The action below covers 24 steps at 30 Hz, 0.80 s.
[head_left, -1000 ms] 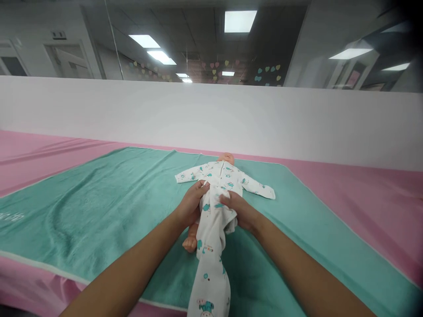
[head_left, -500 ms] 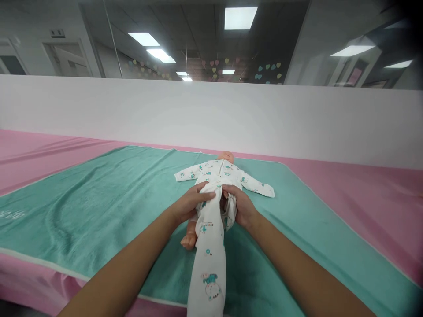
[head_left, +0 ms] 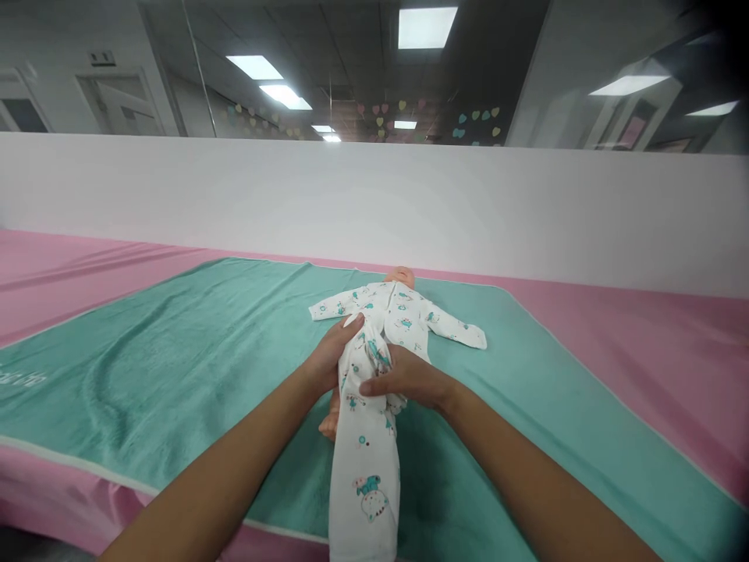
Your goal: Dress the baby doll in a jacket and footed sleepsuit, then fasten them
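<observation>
A baby doll (head_left: 401, 274) lies on its back, its head toward the wall. It wears a white printed baby top (head_left: 403, 316) with both sleeves spread out. White printed baby pants (head_left: 366, 468) lie over its lower body, one leg stretching toward me past the bottom of the view. My left hand (head_left: 335, 355) is closed on the upper left edge of the pants, thumb on top. My right hand (head_left: 409, 378) grips the bunched cloth lower on the right, thumb across the front. One bare doll foot (head_left: 329, 425) shows below my left hand; the other leg is hidden.
A teal blanket (head_left: 204, 367) with a pale edge is spread under the doll, over a pink cover (head_left: 644, 343). Behind stands a low white wall (head_left: 292, 203) with a glass pane (head_left: 363, 70) above it, reflecting ceiling lights. The near edge crosses the lower left.
My right hand has moved down and left, from the waist opening onto the front of the pants. My left hand has shifted slightly up and left with the waist edge. The opening has closed over.
</observation>
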### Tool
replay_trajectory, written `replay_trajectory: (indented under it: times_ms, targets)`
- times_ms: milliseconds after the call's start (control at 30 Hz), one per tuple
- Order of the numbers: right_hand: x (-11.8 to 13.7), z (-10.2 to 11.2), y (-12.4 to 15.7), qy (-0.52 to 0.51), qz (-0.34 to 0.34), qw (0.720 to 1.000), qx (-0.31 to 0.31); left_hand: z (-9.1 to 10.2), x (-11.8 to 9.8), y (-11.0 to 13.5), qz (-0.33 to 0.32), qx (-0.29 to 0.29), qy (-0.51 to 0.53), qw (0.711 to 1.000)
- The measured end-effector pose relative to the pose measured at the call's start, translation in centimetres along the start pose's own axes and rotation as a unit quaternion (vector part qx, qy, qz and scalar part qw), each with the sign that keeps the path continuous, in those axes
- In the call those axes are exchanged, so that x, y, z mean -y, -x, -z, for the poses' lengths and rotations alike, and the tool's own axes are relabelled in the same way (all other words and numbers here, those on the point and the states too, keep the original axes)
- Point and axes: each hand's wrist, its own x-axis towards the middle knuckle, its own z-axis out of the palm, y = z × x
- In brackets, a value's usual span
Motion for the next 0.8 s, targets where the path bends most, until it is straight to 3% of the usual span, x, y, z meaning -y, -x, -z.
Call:
replay_trajectory:
  times_ms: [67, 133, 233, 300, 400, 533, 600, 700, 800]
  targets:
    - [-0.3, 0.1, -0.1, -0.028, 0.009, 0.999, -0.028, 0.2, -0.2, 0.1, 0.011, 0.018, -0.055, 0.998]
    - [-0.7, 0.2, -0.3, -0.097, 0.047, 0.99, -0.094, 0.5, -0.3, 0.2, 0.017, 0.049, -0.108, 0.993]
    - [-1.1, 0.3, -0.7, -0.175, 0.088, 0.968, -0.154, 0.9, -0.3, 0.2, 0.051, 0.112, -0.107, 0.987]
    - [-1.1, 0.4, -0.7, -0.184, 0.083, 0.969, -0.145, 0.9, -0.1, 0.1, 0.047, 0.105, -0.055, 0.992]
    - [-0.8, 0.5, -0.4, -0.122, 0.046, 0.988, -0.085, 0.9, 0.3, -0.2, -0.005, 0.036, 0.026, 0.999]
    - [-0.6, 0.6, 0.1, -0.014, 0.006, 1.0, 0.003, 0.9, 0.4, -0.2, -0.002, 0.024, 0.002, 1.0]
    - [-0.7, 0.5, 0.1, -0.056, 0.023, 0.998, -0.027, 1.0, 0.0, 0.0, 0.011, 0.041, -0.053, 0.998]
    - [-1.2, 0.2, -0.2, -0.17, 0.077, 0.977, -0.106, 1.2, -0.9, 0.3, 0.036, 0.121, -0.132, 0.983]
    - [-1.4, -0.1, -0.4, -0.208, 0.088, 0.966, -0.123, 1.4, -1.2, 0.4, 0.073, 0.164, -0.152, 0.972]
